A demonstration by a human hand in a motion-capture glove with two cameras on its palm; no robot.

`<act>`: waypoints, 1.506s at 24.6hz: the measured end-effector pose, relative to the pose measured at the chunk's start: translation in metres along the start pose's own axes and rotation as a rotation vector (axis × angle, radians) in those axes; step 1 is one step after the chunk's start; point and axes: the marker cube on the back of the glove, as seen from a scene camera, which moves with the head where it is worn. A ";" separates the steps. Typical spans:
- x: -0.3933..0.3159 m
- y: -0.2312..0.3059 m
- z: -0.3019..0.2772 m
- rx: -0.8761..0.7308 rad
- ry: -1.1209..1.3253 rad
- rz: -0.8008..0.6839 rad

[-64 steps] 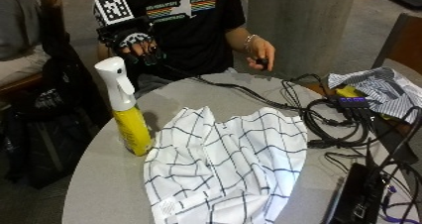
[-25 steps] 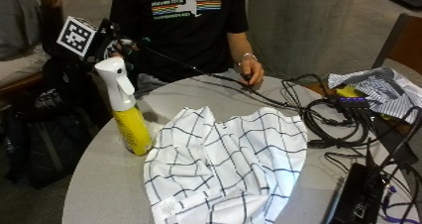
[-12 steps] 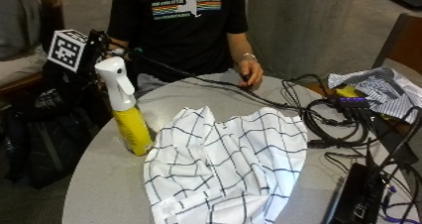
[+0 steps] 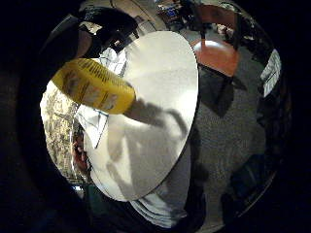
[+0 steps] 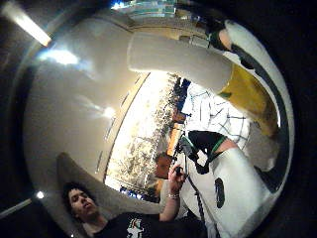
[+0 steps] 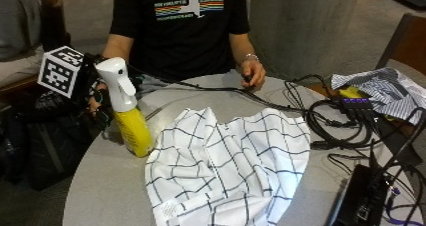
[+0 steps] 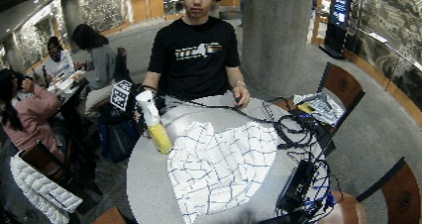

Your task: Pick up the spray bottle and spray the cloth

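lowered from chest height seconds ago, the gloved right hand (image 6: pixel 98 97) now hangs just behind the spray bottle (image 6: pixel 126 111), at the table (image 6: pixel 106 186) edge, about nine o'clock from the seated person. whether its fingers are curled or released cannot be told. the bottle stands upright, yellow body and white head, just beside the checked cloth (image 6: pixel 229 166) spread flat at the table's centre. the bare left hand (image 6: pixel 253 78) rests on cables (image 6: pixel 333 126) at twelve o'clock.

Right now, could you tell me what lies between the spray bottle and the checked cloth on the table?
Nothing: in the outside view only a narrow strip of bare table separates the spray bottle from the checked cloth.
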 end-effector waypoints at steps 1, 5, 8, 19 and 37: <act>0.000 -0.005 0.002 0.003 0.001 0.005; -0.001 -0.017 0.007 0.026 -0.015 0.013; -0.002 -0.019 0.010 0.059 -0.041 0.000; 0.000 -0.009 0.005 0.182 -0.093 -0.063; -0.003 -0.010 0.013 0.054 -0.110 0.001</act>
